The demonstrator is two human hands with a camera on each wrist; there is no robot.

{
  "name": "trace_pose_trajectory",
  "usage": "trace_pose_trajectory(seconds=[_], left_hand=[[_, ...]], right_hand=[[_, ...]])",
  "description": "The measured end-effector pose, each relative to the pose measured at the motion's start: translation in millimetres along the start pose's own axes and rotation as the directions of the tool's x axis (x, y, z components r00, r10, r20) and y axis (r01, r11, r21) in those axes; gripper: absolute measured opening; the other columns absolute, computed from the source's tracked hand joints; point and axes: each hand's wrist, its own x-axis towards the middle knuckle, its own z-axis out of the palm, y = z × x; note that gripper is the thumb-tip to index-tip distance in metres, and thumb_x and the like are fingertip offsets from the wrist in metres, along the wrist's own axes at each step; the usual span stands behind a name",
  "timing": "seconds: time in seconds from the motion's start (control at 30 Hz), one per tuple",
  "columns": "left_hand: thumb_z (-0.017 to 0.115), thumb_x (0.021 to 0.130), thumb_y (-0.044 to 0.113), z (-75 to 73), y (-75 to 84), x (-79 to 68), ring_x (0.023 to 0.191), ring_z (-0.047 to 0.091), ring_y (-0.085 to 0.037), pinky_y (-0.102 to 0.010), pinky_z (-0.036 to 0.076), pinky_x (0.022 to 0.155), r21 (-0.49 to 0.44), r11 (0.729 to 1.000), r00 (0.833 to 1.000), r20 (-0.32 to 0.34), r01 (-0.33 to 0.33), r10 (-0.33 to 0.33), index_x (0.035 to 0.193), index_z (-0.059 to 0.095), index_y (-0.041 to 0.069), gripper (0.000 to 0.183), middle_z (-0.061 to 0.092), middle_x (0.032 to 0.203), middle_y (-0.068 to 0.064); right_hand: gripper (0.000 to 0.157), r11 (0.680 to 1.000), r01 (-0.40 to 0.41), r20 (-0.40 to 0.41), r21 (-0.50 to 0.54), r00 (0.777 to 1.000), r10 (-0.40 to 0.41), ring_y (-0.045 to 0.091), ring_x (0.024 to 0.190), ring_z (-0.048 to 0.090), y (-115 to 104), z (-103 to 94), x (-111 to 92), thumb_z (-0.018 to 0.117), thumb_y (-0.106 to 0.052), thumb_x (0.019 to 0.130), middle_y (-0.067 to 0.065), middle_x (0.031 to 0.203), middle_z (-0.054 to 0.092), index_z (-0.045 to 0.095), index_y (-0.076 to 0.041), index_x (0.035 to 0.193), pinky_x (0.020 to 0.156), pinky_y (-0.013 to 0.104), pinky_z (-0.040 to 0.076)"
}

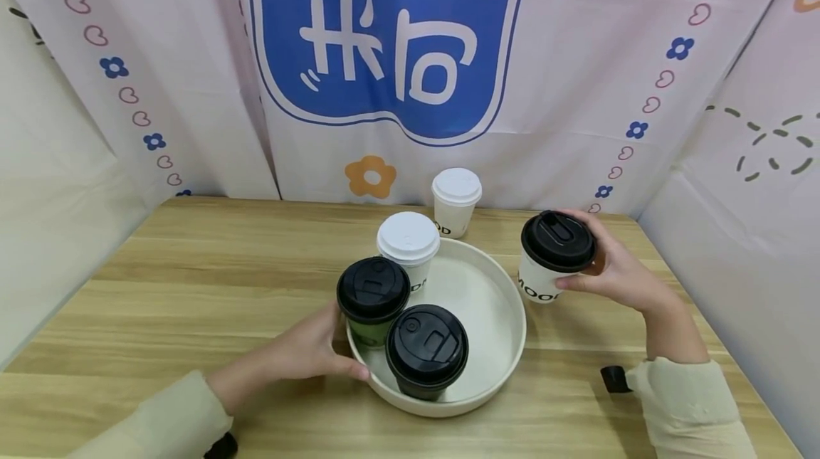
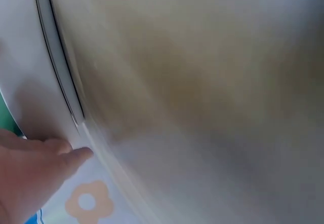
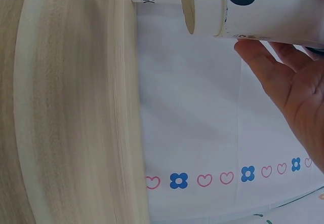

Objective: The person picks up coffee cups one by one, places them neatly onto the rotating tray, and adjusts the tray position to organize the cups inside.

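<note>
In the head view my right hand [image 1: 618, 270] grips a white paper cup [image 1: 537, 277] with a black lid, right of the tray. The right wrist view shows this cup [image 3: 283, 11] with its base apart from the tabletop. My left hand [image 1: 314, 349] rests spread along the left outer side of the round cream tray [image 1: 490, 373], thumb along the wall. Next to its fingers, inside the tray, stands a green cup [image 1: 371, 333] with a black lid. Another black-lidded cup [image 1: 427, 349] and a white-lidded cup [image 1: 410, 238] are also in the tray.
Behind the tray a smaller white cup [image 1: 456, 199] with a white lid stands on the wooden table [image 1: 224, 267]. A printed cloth [image 1: 551, 89] hangs along the table's back edge. Pale cloth walls [image 1: 58, 181] flank both sides.
</note>
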Motion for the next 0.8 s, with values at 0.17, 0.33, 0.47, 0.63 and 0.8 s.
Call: trace_pose_trajectory(seconds=[0.17,0.33,0.47,0.63,0.8], left_hand=[[0.091,0.068,0.038,-10.1,-5.1,5.9,0.142,0.040,-0.022,-0.011,0.020,0.117,0.050,0.999,1.000,0.030,-0.002,0.000,0.154,0.027,0.016,0.109,0.048,0.150,-0.006],[0.091,0.069,0.033,-20.1,-8.8,12.7,0.147,0.032,-0.030,-0.011,0.017,0.117,0.024,1.000,0.995,0.096,-0.010,0.008,0.156,0.023,0.016,0.112,0.040,0.156,-0.010],[0.091,0.070,0.029,-27.6,-12.3,16.7,0.150,0.024,-0.033,-0.009,0.019,0.114,-0.009,1.000,0.989,0.148,0.025,-0.024,0.158,0.014,0.013,0.118,0.027,0.163,-0.013],[0.090,0.072,0.026,-35.5,-17.6,20.4,0.150,0.023,-0.034,-0.022,0.024,0.121,-0.033,0.999,0.977,0.210,0.041,-0.033,0.158,0.015,0.009,0.115,0.025,0.163,-0.014],[0.089,0.072,0.029,-41.1,-18.4,26.7,0.152,0.017,-0.037,-0.061,0.015,0.123,-0.004,0.996,0.966,0.244,0.085,-0.081,0.159,0.010,0.010,0.119,0.020,0.165,-0.015]], right_hand=[[0.099,1.000,0.001,0.005,0.003,1.000,-0.001,0.002,0.122,0.055,0,-0.9,0,0.075,0.018,0.074,-0.009,0.143,0.047,0.025,-0.008,0.155,0.088,0.023,0.058],[0.098,1.000,-0.002,0.006,-0.003,1.000,0.002,0.002,0.122,0.055,1,-1.4,-1,0.075,0.018,0.074,-0.009,0.143,0.047,0.025,-0.009,0.155,0.088,0.023,0.058],[0.098,1.000,-0.008,-0.002,-0.002,1.000,0.008,0.002,0.121,0.056,1,-1.3,-2,0.075,0.018,0.074,-0.009,0.143,0.047,0.025,-0.009,0.155,0.088,0.023,0.058],[0.099,1.000,-0.013,-0.005,0.005,1.000,0.013,0.002,0.120,0.056,1,-0.2,-1,0.076,0.017,0.074,-0.010,0.143,0.047,0.024,-0.006,0.154,0.089,0.022,0.058],[0.099,1.000,-0.011,-0.009,0.009,1.000,0.011,0.002,0.120,0.057,1,-1.4,-2,0.076,0.018,0.073,-0.010,0.142,0.047,0.024,-0.006,0.154,0.089,0.022,0.058]])
